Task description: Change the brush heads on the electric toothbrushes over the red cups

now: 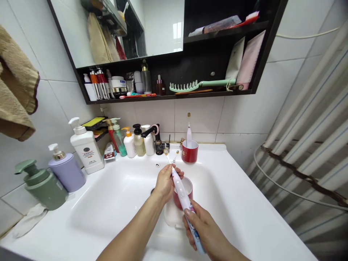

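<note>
Logged from my remote station, over a white washbasin [114, 206]:

Right hand [199, 226]: closed around the lower handle of a white electric toothbrush [181, 186], which slants across the basin's middle.

Left hand [164, 183]: closed around the brush's upper end, its fingers hiding the join.

Two slim brush shafts [166, 156]: rising past the left hand; I cannot tell whether either is seated.

Red mug [179, 201]: directly beneath the brush, standing on a white plastic tub [170, 217].

Far right of the basin: second red mug [189, 153], holding an upright electric toothbrush [189, 134].

Far left: black faucet [159, 143], lavender pump bottle [66, 172].
</note>
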Available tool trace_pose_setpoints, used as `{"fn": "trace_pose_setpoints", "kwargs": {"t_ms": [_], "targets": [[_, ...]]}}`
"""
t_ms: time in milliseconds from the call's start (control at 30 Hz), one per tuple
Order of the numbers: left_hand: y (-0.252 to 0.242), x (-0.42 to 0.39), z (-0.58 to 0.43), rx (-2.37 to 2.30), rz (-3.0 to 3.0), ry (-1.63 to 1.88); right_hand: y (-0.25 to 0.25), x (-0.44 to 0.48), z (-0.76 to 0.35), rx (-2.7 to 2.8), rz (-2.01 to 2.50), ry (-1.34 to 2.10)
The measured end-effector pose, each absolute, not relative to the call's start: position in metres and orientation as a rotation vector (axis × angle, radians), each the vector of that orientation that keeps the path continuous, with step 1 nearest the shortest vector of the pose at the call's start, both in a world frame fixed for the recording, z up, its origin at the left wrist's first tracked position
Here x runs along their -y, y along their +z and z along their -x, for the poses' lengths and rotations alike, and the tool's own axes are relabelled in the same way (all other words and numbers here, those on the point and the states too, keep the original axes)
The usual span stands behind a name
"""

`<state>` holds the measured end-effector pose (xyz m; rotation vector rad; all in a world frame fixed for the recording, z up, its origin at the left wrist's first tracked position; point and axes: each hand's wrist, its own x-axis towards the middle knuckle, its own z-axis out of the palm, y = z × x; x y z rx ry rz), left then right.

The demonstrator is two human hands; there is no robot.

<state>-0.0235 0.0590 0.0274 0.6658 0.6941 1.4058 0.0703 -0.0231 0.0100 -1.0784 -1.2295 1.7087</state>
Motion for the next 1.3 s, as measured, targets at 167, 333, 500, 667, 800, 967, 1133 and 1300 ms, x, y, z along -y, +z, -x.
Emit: {"fn": "trace_pose_setpoints", "kwargs": {"t_ms": [167,333,500,667,800,967,1133,1300], "targets": [[0.029,-0.058,0.024,-0.661,-0.692,1.382,0.009,0.025,-0.070,1.247,1.088,1.634],[0.030,-0.059,0.026,-0.601,-0.697,1.343,0.010,0.025,-0.069,1.127,0.945,1.826],[0.032,-0.057,0.026,-0.584,-0.704,1.359,0.007,0.023,-0.069,1.163,0.930,1.775],[0.038,-0.049,0.020,-0.599,-0.759,1.328,0.005,0.025,-0.062,1.235,0.949,1.633],[0.041,-0.048,0.022,-0.757,-0.893,1.333,0.016,0.010,-0.060,1.295,0.992,1.423],[0.023,-0.042,0.038,-1.206,-1.476,1.300,0.035,-0.043,-0.065,1.279,1.004,1.089],[-0.003,-0.023,0.040,-1.575,-2.158,0.833,0.027,-0.076,-0.064,1.327,1.089,0.976],[-0.011,-0.026,0.035,-1.730,-2.269,0.612,-0.003,-0.078,-0.068,1.471,1.216,0.863]]}}
